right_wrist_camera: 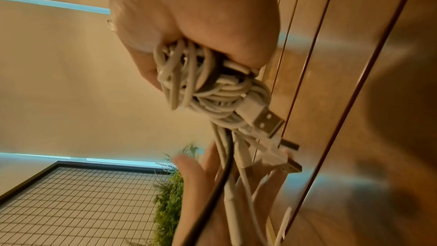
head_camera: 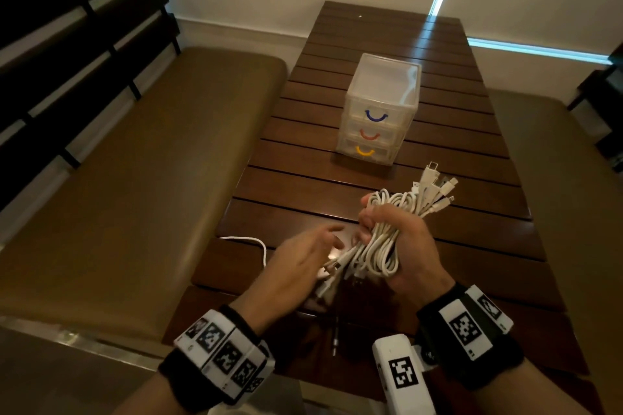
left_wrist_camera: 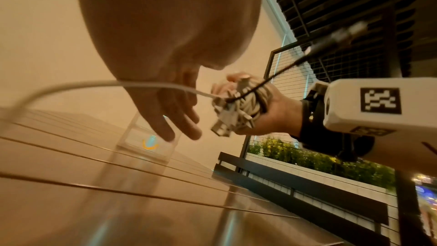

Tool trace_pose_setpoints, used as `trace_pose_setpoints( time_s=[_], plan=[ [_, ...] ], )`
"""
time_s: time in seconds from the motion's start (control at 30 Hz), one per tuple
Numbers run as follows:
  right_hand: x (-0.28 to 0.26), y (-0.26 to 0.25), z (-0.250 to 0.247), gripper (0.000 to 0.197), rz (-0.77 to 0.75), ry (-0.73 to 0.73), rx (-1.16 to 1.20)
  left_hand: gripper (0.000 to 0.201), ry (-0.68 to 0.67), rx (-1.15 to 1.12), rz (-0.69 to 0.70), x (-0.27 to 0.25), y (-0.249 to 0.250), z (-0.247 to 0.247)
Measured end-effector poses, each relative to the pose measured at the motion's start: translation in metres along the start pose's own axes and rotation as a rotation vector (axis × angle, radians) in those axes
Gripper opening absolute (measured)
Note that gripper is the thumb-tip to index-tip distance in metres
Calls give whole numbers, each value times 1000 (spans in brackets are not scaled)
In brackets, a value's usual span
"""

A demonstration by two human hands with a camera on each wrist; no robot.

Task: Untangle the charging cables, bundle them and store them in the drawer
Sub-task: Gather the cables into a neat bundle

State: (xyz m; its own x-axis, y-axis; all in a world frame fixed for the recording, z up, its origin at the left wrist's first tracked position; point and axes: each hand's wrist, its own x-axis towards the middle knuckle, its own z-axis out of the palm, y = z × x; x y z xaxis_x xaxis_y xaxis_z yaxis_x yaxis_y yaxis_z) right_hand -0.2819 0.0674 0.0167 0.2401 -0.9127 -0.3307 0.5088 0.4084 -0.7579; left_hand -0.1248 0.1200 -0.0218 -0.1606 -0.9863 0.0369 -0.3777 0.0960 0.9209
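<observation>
My right hand [head_camera: 408,246] grips a bundle of white charging cables [head_camera: 379,239] a little above the table, with several plugs fanned out at its far end [head_camera: 438,185]. The wrist views show the same bundle [left_wrist_camera: 238,108] [right_wrist_camera: 212,91] with USB plugs sticking out below the fist. My left hand [head_camera: 303,256] reaches towards the bundle's near end, fingers stretched and holding nothing. One loose white cable [head_camera: 256,241] trails from the bundle onto the table. A black cable [head_camera: 333,337] hangs below it. The clear three-drawer unit [head_camera: 377,111] stands farther back, all drawers closed.
The dark slatted wooden table [head_camera: 371,30] runs away from me. Brown cushioned benches lie on the left [head_camera: 135,178] and on the right [head_camera: 556,178]. A slatted bench back [head_camera: 67,44] rises at the far left. Walls and a blind close off the far end.
</observation>
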Motion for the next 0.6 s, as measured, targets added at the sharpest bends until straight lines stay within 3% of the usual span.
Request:
trace_pose_setpoints(
  time_s=[0.07,0.13,0.2,0.33,0.6],
  plan=[
    [1,-5,-6,21,-23,18,-4,35,34,75,71,-9,-4,-14],
    [3,-8,-9,19,-36,19,4,52,-34,195,200,-22,-9,-22],
    [4,-6,-10,16,-31,27,20,55,-75,305,302,-34,-12,-23],
    [2,5,-8,22,9,33,25,37,1,502,433,-49,-16,-8],
    [1,13,-10,26,44,32,52,23,92,164,397,-44,-20,-2]
  ],
)
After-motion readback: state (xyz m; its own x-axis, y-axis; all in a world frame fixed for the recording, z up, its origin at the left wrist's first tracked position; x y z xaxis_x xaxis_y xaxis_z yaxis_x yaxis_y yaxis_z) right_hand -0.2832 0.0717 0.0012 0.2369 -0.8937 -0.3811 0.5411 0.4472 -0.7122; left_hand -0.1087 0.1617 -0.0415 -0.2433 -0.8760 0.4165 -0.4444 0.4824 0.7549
